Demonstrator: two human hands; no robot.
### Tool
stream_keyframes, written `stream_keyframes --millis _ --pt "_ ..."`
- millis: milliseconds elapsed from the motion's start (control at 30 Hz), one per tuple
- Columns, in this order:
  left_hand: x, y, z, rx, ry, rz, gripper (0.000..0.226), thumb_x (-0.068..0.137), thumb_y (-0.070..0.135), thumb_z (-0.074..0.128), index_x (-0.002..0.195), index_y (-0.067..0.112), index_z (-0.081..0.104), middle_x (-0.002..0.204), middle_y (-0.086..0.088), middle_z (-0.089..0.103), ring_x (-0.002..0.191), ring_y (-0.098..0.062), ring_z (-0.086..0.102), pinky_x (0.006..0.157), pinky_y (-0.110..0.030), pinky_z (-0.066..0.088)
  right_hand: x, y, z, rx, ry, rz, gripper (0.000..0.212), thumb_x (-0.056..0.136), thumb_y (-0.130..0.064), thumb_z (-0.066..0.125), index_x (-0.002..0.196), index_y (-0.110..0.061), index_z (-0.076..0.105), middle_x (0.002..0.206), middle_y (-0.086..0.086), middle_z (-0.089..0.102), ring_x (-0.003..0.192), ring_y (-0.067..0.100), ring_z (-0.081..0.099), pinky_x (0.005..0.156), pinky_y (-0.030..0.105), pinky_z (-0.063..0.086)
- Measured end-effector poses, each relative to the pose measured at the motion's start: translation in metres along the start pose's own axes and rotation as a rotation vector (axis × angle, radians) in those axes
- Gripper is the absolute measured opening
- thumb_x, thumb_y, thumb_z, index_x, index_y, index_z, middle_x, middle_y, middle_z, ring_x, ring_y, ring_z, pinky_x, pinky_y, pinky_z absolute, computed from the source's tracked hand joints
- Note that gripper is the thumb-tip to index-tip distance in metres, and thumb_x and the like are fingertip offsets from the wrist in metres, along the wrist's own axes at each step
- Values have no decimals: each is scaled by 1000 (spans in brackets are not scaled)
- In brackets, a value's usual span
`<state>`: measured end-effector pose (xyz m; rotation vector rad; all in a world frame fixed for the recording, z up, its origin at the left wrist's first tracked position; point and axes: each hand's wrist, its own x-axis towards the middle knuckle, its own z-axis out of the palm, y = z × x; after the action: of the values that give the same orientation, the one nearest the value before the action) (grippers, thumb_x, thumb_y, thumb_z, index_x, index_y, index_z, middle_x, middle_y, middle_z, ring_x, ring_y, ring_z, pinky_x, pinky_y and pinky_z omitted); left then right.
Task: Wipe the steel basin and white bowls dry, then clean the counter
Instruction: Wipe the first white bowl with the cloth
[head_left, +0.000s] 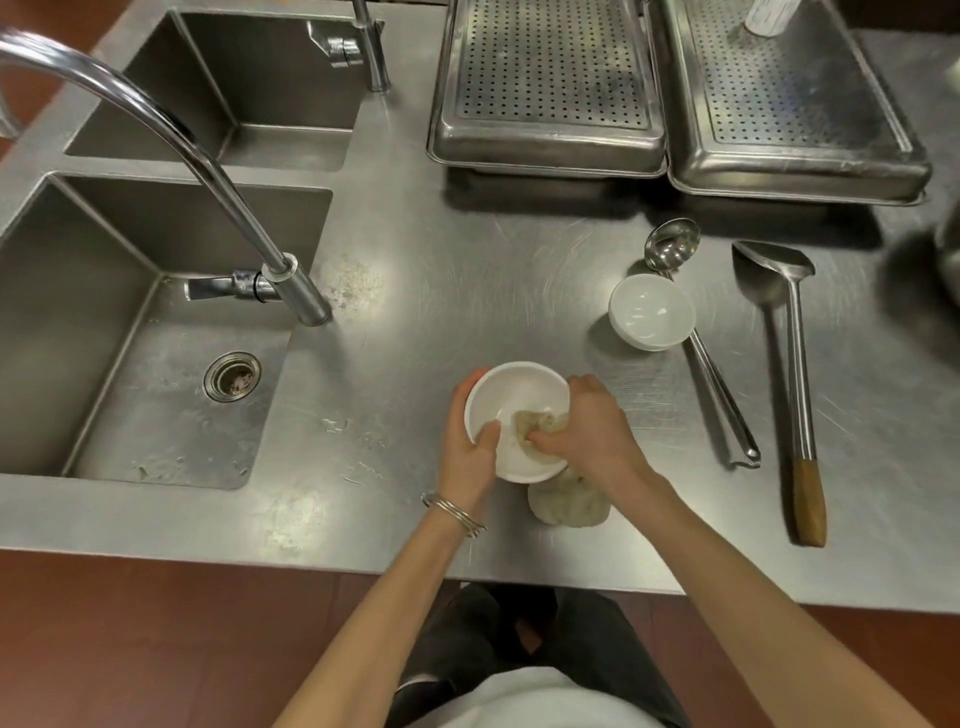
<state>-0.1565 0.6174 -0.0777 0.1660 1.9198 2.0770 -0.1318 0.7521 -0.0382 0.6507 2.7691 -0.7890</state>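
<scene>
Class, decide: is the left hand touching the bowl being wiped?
Touching. The head view shows the left hand gripping the bowl by its rim, thumb inside.

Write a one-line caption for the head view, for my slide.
Left hand grips a white bowl while the right hand presses a beige cloth inside it.

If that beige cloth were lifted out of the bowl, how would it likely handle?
Probably floppy: the cloth drapes over the white bowl's rim and bunches on the counter. Likely light, since the right hand presses it into folds.
</scene>
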Motion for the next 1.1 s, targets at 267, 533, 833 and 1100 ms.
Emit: stream_keyframes --millis 267,533,833,1100 --pt "28 31 -20 170 -495 -307 53 83 5 65 130 22 47 121 -2 54 102 -14 54 74 -17 50 11 6 -11 -136 -62 -240 38 76 -32 71 107 -13 61 105 4 54 92 24 58 70 26 37" --pt "-11 1 20 -187 162 -82 55 70 22 63 120 41 46 130 -1 49 120 -22 48 100 -52 42 1 4 11 184 88 71 47 74 -31 73 109 -4 54 107 12 59 98 29 57 72 30 41" --pt "11 19 -15 -30 -161 -121 62 67 1 50 120 34 48 126 -1 51 118 -21 49 98 -51 44 7 -6 -11 -19 43 -204 57 75 -30 73 119 -11 43 117 8 55 97 31 57 73 35 46" --pt "37 53 -32 168 -535 -318 67 66 4 46 125 35 44 114 2 52 96 -17 55 57 -27 52 13 -13 -21 -230 64 -285 47 82 -45 63 110 -10 48 101 11 64 88 31 60 62 29 35"
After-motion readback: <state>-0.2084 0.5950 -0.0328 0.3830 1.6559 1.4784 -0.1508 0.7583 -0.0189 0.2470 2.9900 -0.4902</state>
